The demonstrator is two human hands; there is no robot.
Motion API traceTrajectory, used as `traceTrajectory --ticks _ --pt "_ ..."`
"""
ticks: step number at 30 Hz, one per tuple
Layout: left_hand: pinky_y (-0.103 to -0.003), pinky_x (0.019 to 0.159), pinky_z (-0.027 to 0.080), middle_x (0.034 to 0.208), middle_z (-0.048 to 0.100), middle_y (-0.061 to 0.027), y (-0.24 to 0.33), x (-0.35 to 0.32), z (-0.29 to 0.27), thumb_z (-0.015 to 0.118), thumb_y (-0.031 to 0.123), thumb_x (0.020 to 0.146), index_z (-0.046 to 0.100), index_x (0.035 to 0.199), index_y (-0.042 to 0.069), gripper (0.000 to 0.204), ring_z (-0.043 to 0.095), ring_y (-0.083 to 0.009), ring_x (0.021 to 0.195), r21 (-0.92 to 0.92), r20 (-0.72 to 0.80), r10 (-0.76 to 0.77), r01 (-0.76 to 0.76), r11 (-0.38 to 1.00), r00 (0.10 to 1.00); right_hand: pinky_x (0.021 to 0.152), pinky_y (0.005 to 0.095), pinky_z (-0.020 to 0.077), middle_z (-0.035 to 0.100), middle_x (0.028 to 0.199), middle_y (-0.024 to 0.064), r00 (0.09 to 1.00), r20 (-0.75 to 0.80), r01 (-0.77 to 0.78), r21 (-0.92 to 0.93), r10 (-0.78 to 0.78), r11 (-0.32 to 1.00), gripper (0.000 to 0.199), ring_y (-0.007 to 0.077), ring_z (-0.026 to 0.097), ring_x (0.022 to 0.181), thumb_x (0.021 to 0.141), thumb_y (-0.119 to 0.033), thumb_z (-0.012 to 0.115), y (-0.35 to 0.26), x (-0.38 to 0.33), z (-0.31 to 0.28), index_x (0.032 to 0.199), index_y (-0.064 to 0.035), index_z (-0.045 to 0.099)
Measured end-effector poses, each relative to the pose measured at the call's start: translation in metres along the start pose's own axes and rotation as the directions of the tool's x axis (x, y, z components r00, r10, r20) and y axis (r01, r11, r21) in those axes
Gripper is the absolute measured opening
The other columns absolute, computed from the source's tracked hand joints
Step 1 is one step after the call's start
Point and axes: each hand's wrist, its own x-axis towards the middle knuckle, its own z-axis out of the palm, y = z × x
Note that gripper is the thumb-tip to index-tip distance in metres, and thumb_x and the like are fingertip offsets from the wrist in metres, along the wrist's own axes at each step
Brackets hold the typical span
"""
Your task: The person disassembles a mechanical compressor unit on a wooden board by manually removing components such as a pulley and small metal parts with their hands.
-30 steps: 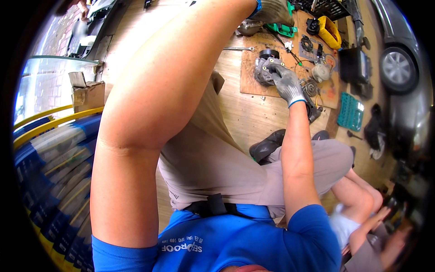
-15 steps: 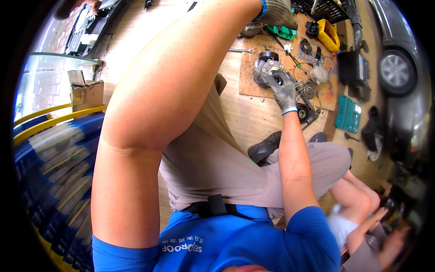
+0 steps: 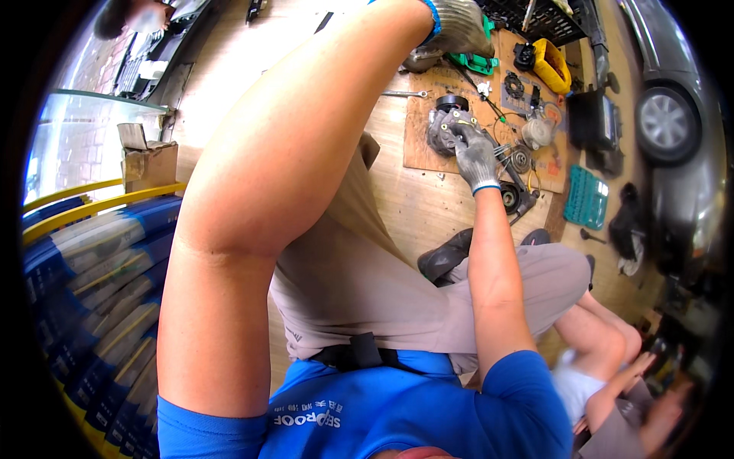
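Observation:
My right hand [image 3: 475, 155], in a grey glove, grips the top of a round grey metal engine part [image 3: 442, 128] that stands on a brown board [image 3: 419, 153] on the wooden floor. My left arm stretches up across the view. Its gloved left hand [image 3: 461, 27] is curled at the top edge, just above a grey metal piece [image 3: 419, 60] and a green tool [image 3: 475, 63]. Whether it holds anything is hidden. Small pulleys and rings [image 3: 522, 158] lie on the board right of my right hand.
A wrench [image 3: 405, 93] lies left of the board. A yellow container [image 3: 552, 66], black case [image 3: 592, 118] and green socket tray [image 3: 586, 197] sit to the right, near a car wheel [image 3: 664, 126]. Cardboard box [image 3: 150, 161] at left. Another person's limbs [image 3: 604, 356] are lower right.
My right hand has slid a little down and left over the engine part and settled on it. The view has shifted slightly; my left arm stays raised.

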Motion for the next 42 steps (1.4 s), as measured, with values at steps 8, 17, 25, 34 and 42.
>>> traceTrajectory --ticks 8,17,25,34,42 --pt "-0.043 0.090 0.050 0.111 0.071 -0.0205 -0.009 0.012 0.015 0.046 0.041 0.100 0.071 0.112 0.005 0.045 0.068 -0.0352 0.102 -0.041 -0.135 0.012 -0.017 0.999 0.991 0.082 0.0332 0.0525 0.071 0.104 0.0091 0.987 -0.029 -0.129 0.468 0.161 0.874 0.022 0.0219 0.067 0.094 0.094 -0.019 0.068 0.004 -0.011 0.010 0.110 -0.0045 0.070" --pt "-0.043 0.092 0.049 0.114 0.071 -0.0213 -0.006 0.020 0.013 0.049 0.051 0.096 0.072 0.111 0.003 0.055 0.067 -0.0365 0.103 -0.207 -0.035 -0.126 0.116 0.972 0.991 0.076 0.0334 0.0537 0.071 0.107 0.0072 0.941 0.056 -0.255 0.764 0.333 0.592 0.029 0.0193 0.068 0.093 0.103 -0.021 0.055 0.015 -0.007 0.009 0.123 -0.0004 0.063" --pt "-0.043 0.077 0.061 0.102 0.073 -0.0122 -0.007 0.022 0.030 0.081 -0.004 0.061 0.065 0.124 0.022 0.070 0.072 -0.0330 0.096 0.315 -0.096 0.067 -0.034 0.948 0.993 0.083 0.0470 0.0538 0.071 0.107 0.0205 0.998 0.055 0.019 -0.145 -0.011 0.989 0.027 0.0408 0.067 0.097 0.091 -0.021 0.067 0.008 -0.005 0.007 0.117 -0.0139 0.070" --pt "-0.042 0.080 0.060 0.106 0.073 -0.0107 -0.004 0.030 0.030 0.081 0.006 0.068 0.066 0.124 0.021 0.060 0.072 -0.0314 0.099 0.295 -0.111 0.067 -0.031 0.955 0.992 0.064 0.0326 0.0555 0.071 0.103 0.0064 0.938 0.120 -0.233 0.913 0.325 0.336 0.030 0.0163 0.068 0.083 0.102 -0.026 0.060 0.038 -0.015 0.023 0.121 -0.0041 0.065" --pt "-0.042 0.083 0.057 0.107 0.073 -0.0141 -0.003 0.018 0.020 0.073 0.018 0.074 0.068 0.120 0.016 0.045 0.071 -0.0329 0.100 0.033 -0.103 -0.076 0.080 0.996 0.992 0.075 0.0369 0.0564 0.072 0.108 0.0116 0.938 0.047 -0.286 0.662 0.342 0.693 0.029 0.0280 0.071 0.089 0.099 -0.024 0.064 0.006 -0.002 0.004 0.123 -0.0090 0.066"
